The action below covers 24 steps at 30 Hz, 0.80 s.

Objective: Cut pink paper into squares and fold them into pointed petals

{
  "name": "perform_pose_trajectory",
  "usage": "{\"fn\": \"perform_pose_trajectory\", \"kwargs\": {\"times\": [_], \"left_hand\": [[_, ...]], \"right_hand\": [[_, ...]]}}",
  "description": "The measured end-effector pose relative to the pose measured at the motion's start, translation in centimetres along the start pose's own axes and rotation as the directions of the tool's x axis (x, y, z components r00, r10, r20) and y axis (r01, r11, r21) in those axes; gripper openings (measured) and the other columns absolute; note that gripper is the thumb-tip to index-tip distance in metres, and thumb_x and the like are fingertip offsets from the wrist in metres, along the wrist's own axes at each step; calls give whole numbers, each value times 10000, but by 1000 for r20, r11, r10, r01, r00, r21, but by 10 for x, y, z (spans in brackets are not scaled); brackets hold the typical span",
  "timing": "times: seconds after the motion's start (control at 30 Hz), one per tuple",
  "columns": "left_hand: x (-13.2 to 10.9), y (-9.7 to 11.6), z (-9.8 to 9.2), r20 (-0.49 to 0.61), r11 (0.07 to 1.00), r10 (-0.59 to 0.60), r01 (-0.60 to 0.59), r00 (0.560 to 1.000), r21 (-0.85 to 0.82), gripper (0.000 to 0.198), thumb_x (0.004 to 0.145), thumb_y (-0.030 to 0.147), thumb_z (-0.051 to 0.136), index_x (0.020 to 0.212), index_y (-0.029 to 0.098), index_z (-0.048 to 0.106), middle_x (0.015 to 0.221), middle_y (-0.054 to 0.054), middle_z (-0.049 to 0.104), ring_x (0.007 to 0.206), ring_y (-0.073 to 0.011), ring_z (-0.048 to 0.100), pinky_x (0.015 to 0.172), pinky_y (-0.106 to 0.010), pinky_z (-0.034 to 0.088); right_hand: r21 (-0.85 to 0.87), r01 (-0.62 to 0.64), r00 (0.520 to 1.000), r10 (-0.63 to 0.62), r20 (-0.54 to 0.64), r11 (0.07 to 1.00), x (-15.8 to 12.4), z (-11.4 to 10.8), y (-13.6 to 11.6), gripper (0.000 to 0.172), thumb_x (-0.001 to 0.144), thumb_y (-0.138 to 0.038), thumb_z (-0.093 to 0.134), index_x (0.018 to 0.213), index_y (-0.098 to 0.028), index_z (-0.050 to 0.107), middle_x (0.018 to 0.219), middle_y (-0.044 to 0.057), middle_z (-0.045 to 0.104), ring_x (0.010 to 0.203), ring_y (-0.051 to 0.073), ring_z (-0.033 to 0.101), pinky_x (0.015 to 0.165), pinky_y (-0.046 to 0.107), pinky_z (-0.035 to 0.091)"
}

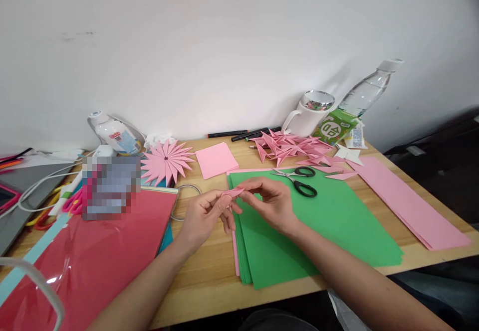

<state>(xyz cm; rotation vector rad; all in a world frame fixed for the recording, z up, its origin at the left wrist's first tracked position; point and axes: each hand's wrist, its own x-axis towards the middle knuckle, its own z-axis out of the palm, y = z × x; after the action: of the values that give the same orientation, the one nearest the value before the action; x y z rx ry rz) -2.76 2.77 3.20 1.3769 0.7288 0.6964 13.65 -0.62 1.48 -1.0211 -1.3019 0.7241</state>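
Note:
Between my hands is a small folded piece of pink paper. My left hand pinches its near left part with thumb and fingers. The tip at the right is pinched by my right hand. Both hands are above the left edge of a stack of green paper. Scissors with black handles lie on that stack, their blades slightly apart. Behind the hands sit a pink folded paper star wheel and a stack of pink square sheets. A pile of pink folded pieces lies at the back right.
Along the wall stand a white mug, a green box, a tilted water bottle and a white bottle. Black pens lie there too. Pink strips lie right; red paper in clear film and cables are left.

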Motion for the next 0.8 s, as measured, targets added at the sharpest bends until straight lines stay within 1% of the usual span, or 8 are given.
{"fn": "perform_pose_trajectory", "kwargs": {"times": [0.13, 0.23, 0.3, 0.43, 0.53, 0.6, 0.7, 0.8], "left_hand": [[0, 0, 0, 17, 1000, -2, 2, 1000, -3, 313, 859, 394, 530, 808, 103, 634, 569, -36, 634, 423, -122, 581, 402, -220, 462], [0, 0, 2, 13, 1000, -4, 4, 1000, 3, 322, 857, 401, 529, 779, 104, 625, 530, -30, 617, 415, -124, 575, 403, -223, 466], [0, 0, 2, 5, 1000, -8, 8, 1000, 11, 327, 852, 407, 533, 776, 103, 626, 539, -33, 622, 413, -122, 572, 400, -223, 467], [-1, 2, 3, 2, 1000, 4, -4, 1000, 3, 305, 851, 392, 537, 850, 104, 638, 679, -57, 670, 426, -115, 584, 393, -225, 476], [-1, 4, 2, -36, 998, 44, -42, 998, 52, 292, 865, 367, 518, 883, 106, 648, 659, -42, 660, 432, -109, 583, 405, -219, 483], [-1, 4, 2, -62, 988, 95, -87, 993, 127, 269, 871, 348, 513, 894, 120, 654, 639, -24, 648, 449, -100, 583, 425, -207, 486], [-2, 4, 2, -57, 958, 156, -137, 986, 253, 243, 878, 324, 505, 834, 141, 658, 574, 4, 613, 468, -91, 577, 454, -189, 484], [-3, 2, 2, -54, 948, 155, -133, 986, 289, 255, 882, 332, 494, 783, 141, 630, 597, 1, 613, 473, -88, 577, 461, -190, 484]], "right_hand": [[187, -128, 992, 126, 25, 974, 2, 2, 1, 78, 750, -258, 694, 729, -195, 654, 760, 24, 691, 658, 128, 631, 588, 245, 523], [216, -194, 981, 186, 58, 957, 3, 2, 2, 138, 745, -312, 699, 738, -188, 639, 760, 23, 681, 620, 116, 613, 545, 233, 508], [173, -176, 984, 168, 59, 969, 2, 2, 2, 150, 760, -328, 685, 754, -186, 635, 771, 33, 679, 641, 123, 618, 563, 241, 514], [101, -68, 997, 64, 39, 993, 0, 1, -2, 116, 792, -306, 656, 786, -191, 642, 769, 40, 675, 668, 134, 630, 617, 264, 530], [130, -94, 994, 86, 65, 987, 1, 0, -4, 141, 832, -326, 606, 866, -198, 654, 743, 26, 672, 622, 123, 629, 593, 259, 537], [141, -117, 992, 109, 66, 983, 2, 0, -3, 181, 788, -349, 658, 897, -204, 661, 781, 28, 683, 673, 137, 644, 625, 269, 551], [134, -118, 993, 113, 40, 984, 3, 1, -1, 228, 683, -342, 757, 849, -206, 680, 796, 27, 702, 716, 160, 657, 673, 291, 565], [75, -95, 995, 93, 22, 993, 3, 0, 0, 151, 694, -316, 754, 781, -205, 699, 742, 25, 716, 653, 160, 659, 642, 293, 569]]}}
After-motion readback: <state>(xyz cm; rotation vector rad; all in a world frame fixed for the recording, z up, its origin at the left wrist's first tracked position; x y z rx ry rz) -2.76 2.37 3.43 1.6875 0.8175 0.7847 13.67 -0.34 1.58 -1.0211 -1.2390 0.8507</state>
